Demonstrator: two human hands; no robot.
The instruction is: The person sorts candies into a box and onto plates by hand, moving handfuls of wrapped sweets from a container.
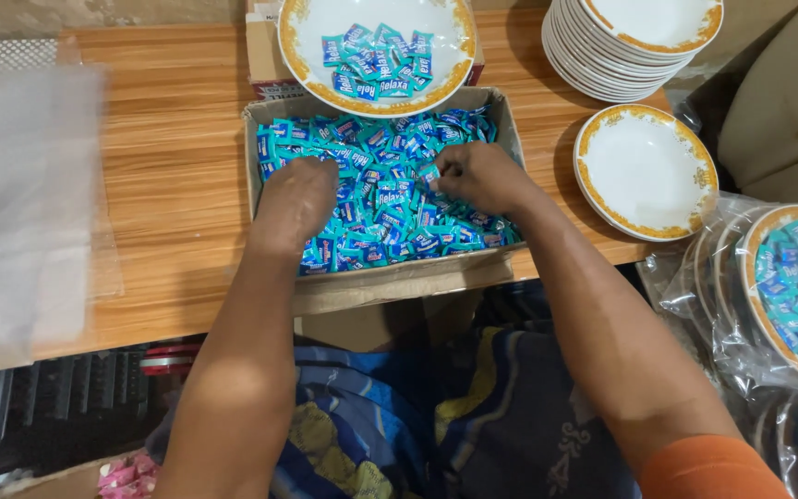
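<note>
both hands dig into a cardboard box (274, 111) of blue wrapped candies (390, 199) on the wooden table (168, 166). the left hand (293, 203) is curled, its grasp hidden; the right hand (482, 176) seems to pinch candies. a filled plate (302, 55) rests beyond the box.

place: a small home packing workshop
beyond the hands: a stack of white plates (616, 46) with gold rim
under the hands: a cardboard box (380, 277) full of blue wrapped candies (390, 199)
right of the right hand: plates already wrapped in clear plastic (787, 296)
left of the left hand: clear plastic sheets (20, 203) on the wooden table (177, 185)
</note>
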